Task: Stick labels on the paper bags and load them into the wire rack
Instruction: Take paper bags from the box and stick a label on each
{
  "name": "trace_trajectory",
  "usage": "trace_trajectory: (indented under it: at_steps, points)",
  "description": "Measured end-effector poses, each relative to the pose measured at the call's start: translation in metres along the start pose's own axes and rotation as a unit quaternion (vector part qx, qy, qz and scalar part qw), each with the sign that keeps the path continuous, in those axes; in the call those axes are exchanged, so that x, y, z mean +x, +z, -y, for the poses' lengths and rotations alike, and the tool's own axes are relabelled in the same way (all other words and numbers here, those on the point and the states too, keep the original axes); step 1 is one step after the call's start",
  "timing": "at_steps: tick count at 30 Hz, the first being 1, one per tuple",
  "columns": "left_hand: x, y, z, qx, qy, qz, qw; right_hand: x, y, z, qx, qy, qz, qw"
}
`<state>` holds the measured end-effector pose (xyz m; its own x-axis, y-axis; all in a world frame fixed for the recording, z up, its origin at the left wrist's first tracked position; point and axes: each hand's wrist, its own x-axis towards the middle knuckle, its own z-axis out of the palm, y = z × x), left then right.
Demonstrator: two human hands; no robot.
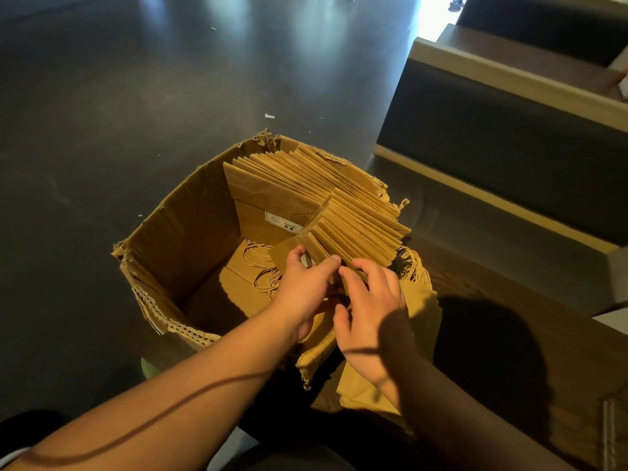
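Observation:
A torn cardboard box (176, 232) stands on the dark floor with several folded brown paper bags (292, 178) stacked upright in it. One bag shows a white price label (283, 222). A second bundle of bags (363, 222) leans at the box's right side, string handles (413, 263) hanging out. My left hand (302, 290) pinches the near end of this bundle between thumb and fingers. My right hand (370, 311) touches the same bundle's lower edge, fingers curved over it. No wire rack is in view.
A dark upholstered bench with wooden trim (503, 147) runs along the right. A wooden surface (509, 334) lies below it at the lower right. More flat brown bags (421, 317) lie under my right hand. Small paper scraps (269, 115) dot the floor.

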<state>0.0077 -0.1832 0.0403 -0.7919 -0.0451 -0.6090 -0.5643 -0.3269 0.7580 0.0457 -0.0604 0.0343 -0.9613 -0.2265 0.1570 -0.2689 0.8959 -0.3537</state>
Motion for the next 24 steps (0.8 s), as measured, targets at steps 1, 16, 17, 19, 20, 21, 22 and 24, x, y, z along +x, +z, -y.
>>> trace_trajectory:
  at_steps: [1,16,17,19,20,21,22,24]
  points:
    - [0.000,0.000,0.000,-0.002,-0.001,0.000,1.000,0.000,0.000,0.000,0.001,-0.002,0.002,1.000]
    - [-0.012,-0.015,-0.011,-0.014,0.037,-0.070,0.997,0.015,-0.016,0.003,0.248,0.130,0.077,0.957]
    - [-0.018,-0.018,-0.015,-0.026,0.054,-0.071,0.996,0.017,-0.018,0.003,0.266,0.149,0.082,0.949]
    - [-0.032,-0.023,-0.023,-0.043,0.102,-0.080,0.991,0.020,-0.021,0.006,0.321,0.173,0.071,0.928]
    - [-0.041,-0.025,-0.027,-0.033,0.132,-0.093,0.986,0.021,-0.021,0.006,0.349,0.183,0.065,0.917]
    - [-0.050,-0.026,-0.031,-0.009,0.169,-0.107,0.980,0.023,-0.020,0.006,0.366,0.192,0.066,0.908]
    - [-0.061,-0.026,-0.034,0.013,0.213,-0.110,0.971,0.025,-0.022,0.006,0.378,0.208,0.077,0.899]
    - [-0.086,-0.021,-0.040,0.041,0.295,-0.079,0.951,0.027,-0.028,0.008,0.463,0.252,0.106,0.843]
